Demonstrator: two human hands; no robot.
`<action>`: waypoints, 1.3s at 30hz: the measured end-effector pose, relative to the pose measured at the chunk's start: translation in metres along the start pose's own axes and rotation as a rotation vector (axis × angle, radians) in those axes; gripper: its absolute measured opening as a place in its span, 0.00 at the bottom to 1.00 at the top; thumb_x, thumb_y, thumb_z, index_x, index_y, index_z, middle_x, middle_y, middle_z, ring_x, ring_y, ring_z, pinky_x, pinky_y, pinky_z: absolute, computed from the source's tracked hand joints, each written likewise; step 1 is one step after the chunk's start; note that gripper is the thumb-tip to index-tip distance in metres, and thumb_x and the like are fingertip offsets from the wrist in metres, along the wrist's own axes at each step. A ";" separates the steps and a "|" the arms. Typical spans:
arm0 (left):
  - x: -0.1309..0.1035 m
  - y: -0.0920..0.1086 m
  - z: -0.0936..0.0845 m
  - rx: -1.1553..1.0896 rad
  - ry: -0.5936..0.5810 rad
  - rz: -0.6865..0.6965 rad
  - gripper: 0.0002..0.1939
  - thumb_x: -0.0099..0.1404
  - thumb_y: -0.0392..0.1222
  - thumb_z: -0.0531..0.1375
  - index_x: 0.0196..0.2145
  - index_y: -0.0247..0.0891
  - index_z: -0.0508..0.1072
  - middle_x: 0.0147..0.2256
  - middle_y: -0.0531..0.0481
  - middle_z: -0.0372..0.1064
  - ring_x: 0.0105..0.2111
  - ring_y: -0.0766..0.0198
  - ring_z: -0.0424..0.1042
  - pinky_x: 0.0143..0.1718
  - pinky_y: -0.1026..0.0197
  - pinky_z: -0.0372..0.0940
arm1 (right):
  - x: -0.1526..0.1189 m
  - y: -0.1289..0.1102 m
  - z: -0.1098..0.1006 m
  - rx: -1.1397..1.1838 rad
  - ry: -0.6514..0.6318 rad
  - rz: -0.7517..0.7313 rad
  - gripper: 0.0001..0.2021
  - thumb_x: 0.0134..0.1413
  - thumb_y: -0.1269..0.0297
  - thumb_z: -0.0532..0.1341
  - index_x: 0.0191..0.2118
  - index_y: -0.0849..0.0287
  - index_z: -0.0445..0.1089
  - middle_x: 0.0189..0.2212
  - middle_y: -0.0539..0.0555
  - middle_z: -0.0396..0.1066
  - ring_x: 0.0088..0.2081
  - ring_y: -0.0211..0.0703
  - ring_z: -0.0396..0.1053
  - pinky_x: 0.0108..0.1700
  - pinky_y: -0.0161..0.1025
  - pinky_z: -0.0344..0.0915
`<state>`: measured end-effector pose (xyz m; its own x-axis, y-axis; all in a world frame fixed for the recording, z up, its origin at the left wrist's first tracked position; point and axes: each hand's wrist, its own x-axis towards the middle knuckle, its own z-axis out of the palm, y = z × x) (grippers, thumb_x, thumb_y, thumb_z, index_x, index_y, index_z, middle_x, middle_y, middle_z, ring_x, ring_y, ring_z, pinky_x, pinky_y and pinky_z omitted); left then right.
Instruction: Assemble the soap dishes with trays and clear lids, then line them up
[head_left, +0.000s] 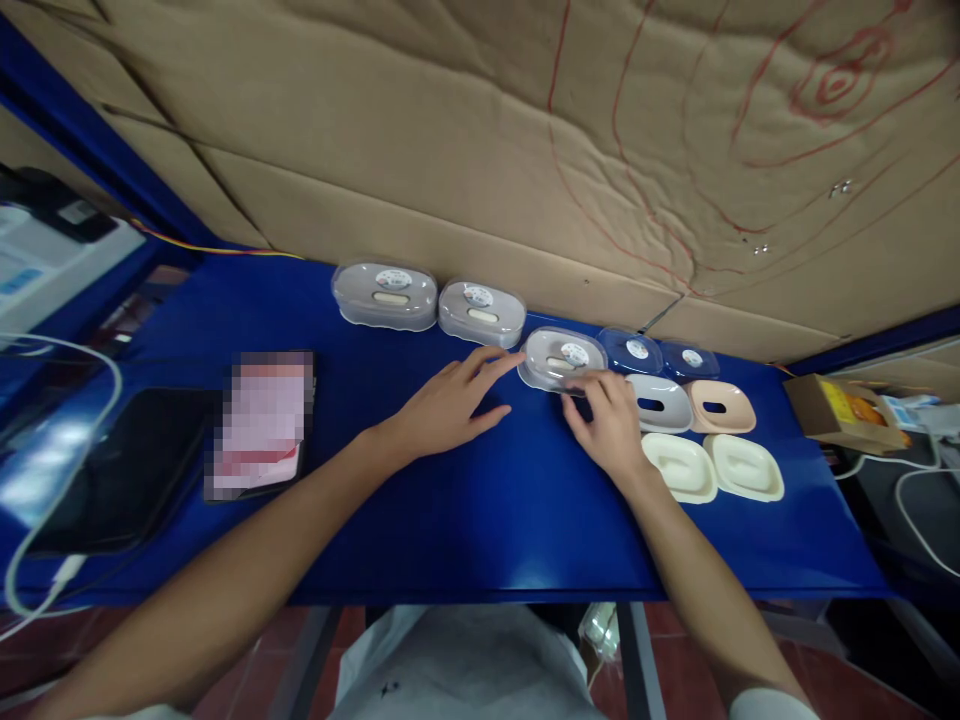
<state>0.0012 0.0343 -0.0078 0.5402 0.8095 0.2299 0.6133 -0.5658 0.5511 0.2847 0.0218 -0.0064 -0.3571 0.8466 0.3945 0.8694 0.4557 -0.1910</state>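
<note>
In the head view, a grey soap box with a clear lid and round sticker lies on the blue table between my hands. My left hand has its fingers stretched and apart, the index fingertip at the box's left end. My right hand curls its fingers over the box's front right edge, thumb lower down. Two more lidded grey soap boxes, one and another, stand further left along the cardboard. Beside my right hand lie a grey slotted tray and a cream dish.
Two clear lids, one and another, lie at the back right. A peach slotted tray and a second cream dish are nearer. A phone and a dark tablet-like device occupy the left. Cardboard walls the back.
</note>
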 end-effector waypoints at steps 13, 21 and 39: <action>-0.001 -0.003 0.005 0.215 -0.044 0.069 0.29 0.80 0.44 0.56 0.75 0.45 0.56 0.67 0.39 0.63 0.63 0.48 0.71 0.61 0.46 0.68 | 0.001 -0.002 0.007 0.008 -0.178 -0.070 0.24 0.77 0.56 0.53 0.72 0.57 0.64 0.74 0.63 0.61 0.74 0.56 0.60 0.74 0.60 0.55; -0.002 -0.004 0.006 0.261 -0.078 0.102 0.24 0.81 0.45 0.54 0.71 0.44 0.64 0.65 0.41 0.66 0.59 0.49 0.75 0.59 0.48 0.68 | 0.002 0.030 -0.067 -0.057 0.059 0.338 0.28 0.76 0.43 0.50 0.34 0.55 0.77 0.30 0.58 0.81 0.36 0.55 0.80 0.43 0.48 0.69; -0.003 0.001 0.005 0.094 -0.109 0.102 0.25 0.79 0.54 0.57 0.68 0.44 0.67 0.64 0.41 0.69 0.64 0.46 0.71 0.63 0.44 0.64 | -0.012 0.032 -0.095 0.592 -0.393 0.241 0.15 0.74 0.46 0.57 0.48 0.51 0.73 0.48 0.55 0.81 0.48 0.49 0.79 0.49 0.45 0.75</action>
<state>0.0028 0.0311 -0.0118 0.6586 0.7281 0.1899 0.6003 -0.6606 0.4508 0.3489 0.0005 0.0682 -0.3724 0.9268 -0.0480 0.6493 0.2232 -0.7270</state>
